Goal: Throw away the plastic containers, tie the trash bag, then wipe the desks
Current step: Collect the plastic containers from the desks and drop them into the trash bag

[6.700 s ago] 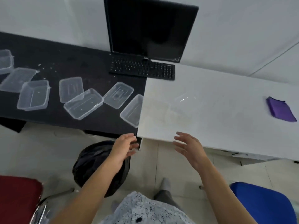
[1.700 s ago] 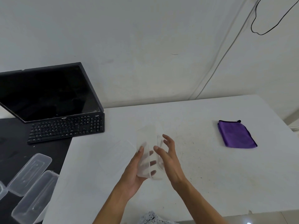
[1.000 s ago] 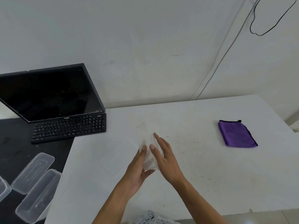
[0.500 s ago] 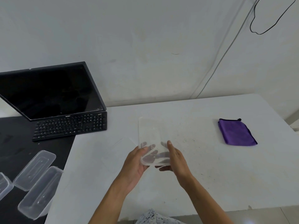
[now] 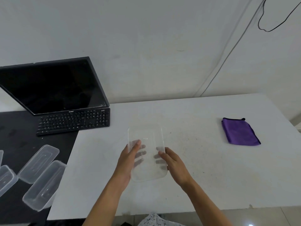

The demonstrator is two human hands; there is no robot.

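Container: clear rectangular plastic container [image 5: 145, 136], held over white table [image 5: 195, 176] near its middle, long side running near to far.
Left hand [image 5: 128, 162]: thumb on the left rim, fingers under the base, gripping it.
Right hand [image 5: 176, 165]: thumb on the right rim, fingers under the base, gripping it.
Left side: other clear plastic containers [image 5: 39, 162] on black table [image 5: 16, 136], near black keyboard [image 5: 73, 122] and black monitor [image 5: 53, 85].
Right side: folded purple cloth [image 5: 240, 132] flat on the white table, well apart from the hands.
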